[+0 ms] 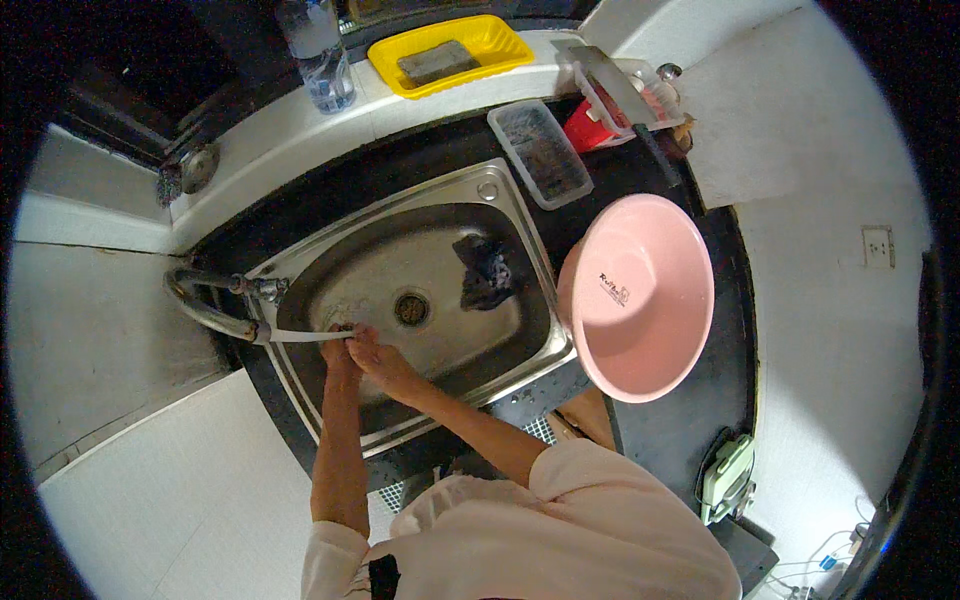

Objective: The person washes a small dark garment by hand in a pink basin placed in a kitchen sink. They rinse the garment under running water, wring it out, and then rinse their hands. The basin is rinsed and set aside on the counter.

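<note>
A stream of water [307, 337] runs from the curved metal faucet [214, 315] at the left of the stainless steel sink [442, 375]. My left hand [340, 352] and my right hand [369, 351] are close together in the stream, above the left part of the basin. Something small and dark shows between the fingers; what it is cannot be told, nor which hand has it. Right of them is the round drain [412, 308]. A crumpled dark cloth or bag [484, 274] lies at the basin's right side.
A pink plastic basin [641, 300] stands right of the sink. Behind are a clear plastic container [540, 154], a cleaver [622, 94] across another container, a yellow tray [450, 58] and a plastic bottle [322, 71]. A pale green appliance [727, 480] sits at lower right.
</note>
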Demonstrator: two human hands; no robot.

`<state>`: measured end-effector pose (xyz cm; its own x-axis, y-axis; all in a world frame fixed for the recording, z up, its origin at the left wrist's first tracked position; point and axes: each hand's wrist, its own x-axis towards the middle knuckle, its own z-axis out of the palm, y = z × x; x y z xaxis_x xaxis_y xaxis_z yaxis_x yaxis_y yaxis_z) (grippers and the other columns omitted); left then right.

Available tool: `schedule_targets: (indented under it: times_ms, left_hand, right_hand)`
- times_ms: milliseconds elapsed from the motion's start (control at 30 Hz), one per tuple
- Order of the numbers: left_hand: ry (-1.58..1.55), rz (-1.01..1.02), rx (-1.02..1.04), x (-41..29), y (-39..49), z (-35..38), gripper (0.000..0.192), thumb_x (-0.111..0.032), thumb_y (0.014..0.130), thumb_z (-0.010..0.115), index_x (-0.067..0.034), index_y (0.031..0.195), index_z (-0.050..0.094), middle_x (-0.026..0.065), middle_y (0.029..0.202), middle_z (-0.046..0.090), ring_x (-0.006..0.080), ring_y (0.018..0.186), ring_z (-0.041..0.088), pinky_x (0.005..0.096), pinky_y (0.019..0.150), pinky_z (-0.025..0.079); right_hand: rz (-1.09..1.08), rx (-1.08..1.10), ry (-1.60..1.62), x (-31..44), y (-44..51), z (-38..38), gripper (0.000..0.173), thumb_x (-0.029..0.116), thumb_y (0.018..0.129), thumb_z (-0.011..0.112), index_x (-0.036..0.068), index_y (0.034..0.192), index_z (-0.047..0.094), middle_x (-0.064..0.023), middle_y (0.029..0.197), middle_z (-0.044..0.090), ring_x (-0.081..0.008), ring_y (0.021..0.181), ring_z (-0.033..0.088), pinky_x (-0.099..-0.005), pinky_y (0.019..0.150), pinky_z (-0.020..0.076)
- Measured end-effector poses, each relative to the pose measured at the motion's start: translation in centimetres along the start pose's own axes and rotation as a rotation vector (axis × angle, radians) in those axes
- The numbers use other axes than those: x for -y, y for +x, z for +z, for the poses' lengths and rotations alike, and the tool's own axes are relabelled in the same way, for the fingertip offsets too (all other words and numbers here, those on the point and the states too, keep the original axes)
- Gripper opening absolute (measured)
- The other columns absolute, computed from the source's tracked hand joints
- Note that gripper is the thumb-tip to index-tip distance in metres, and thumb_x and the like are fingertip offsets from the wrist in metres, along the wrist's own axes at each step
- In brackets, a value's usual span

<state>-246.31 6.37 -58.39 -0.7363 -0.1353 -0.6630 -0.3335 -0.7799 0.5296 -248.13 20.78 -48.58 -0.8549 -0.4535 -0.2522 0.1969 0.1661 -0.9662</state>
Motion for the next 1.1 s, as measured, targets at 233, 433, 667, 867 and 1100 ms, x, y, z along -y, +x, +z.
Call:
schedule_targets:
  times_ms: [233,433,667,867,1100]
  left_hand:
    - [0.062,-0.004,-0.047,0.3,-6.5,7.4,0.037,-0.033,0.103,0.047,0.0,0.115,0.059,0.0133,0.114,0.064,0.0265,0.104,0.061,0.0418,0.095,0.049]
    - [0.121,0.1,0.121,-2.2,-10.2,10.6,0.051,-0.042,0.103,0.047,0.002,0.126,0.056,0.0164,0.126,0.062,0.0324,0.113,0.061,0.0458,0.1,0.047]
    - [-0.628,-0.033,0.487,-4.2,-7.6,14.3,0.06,-0.041,0.102,0.05,-0.003,0.147,0.037,0.0188,0.144,0.051,0.0322,0.122,0.057,0.0471,0.103,0.048]
    - [-0.419,0.129,0.162,-3.7,-2.5,15.1,0.052,-0.028,0.098,0.06,-0.008,0.143,0.044,0.0193,0.134,0.059,0.0325,0.105,0.067,0.0461,0.091,0.055]
    - [1.576,0.636,0.055,-3.3,-3.6,13.8,0.028,-0.02,0.096,0.058,-0.007,0.12,0.061,0.0159,0.102,0.072,0.0342,0.082,0.07,0.0469,0.073,0.055]
  right_hand:
    - [-0.148,-0.076,-0.535,-2.0,3.7,-0.8,0.03,0.023,0.09,0.061,0.01,0.117,0.065,-0.0137,0.12,0.061,-0.0358,0.12,0.05,-0.0458,0.1,0.0397]
    - [0.21,0.002,0.445,-5.2,5.9,-5.3,0.03,0.031,0.095,0.062,0.009,0.115,0.064,-0.0039,0.115,0.062,-0.0215,0.107,0.058,-0.0361,0.089,0.0486]
    - [0.537,0.027,1.247,1.9,0.6,-2.2,0.036,0.035,0.105,0.044,0.005,0.119,0.059,-0.0065,0.11,0.063,-0.0233,0.101,0.06,-0.0348,0.089,0.0504]
    - [0.554,0.273,1.758,2.7,-4.4,2.8,0.037,0.032,0.105,0.043,-0.001,0.111,0.057,-0.0155,0.106,0.064,-0.0307,0.102,0.063,-0.0426,0.099,0.0519]
    - [0.899,-0.191,1.279,1.1,-3.1,1.5,0.029,0.028,0.103,0.048,0.002,0.106,0.06,-0.0109,0.102,0.066,-0.0282,0.097,0.065,-0.04,0.093,0.055]
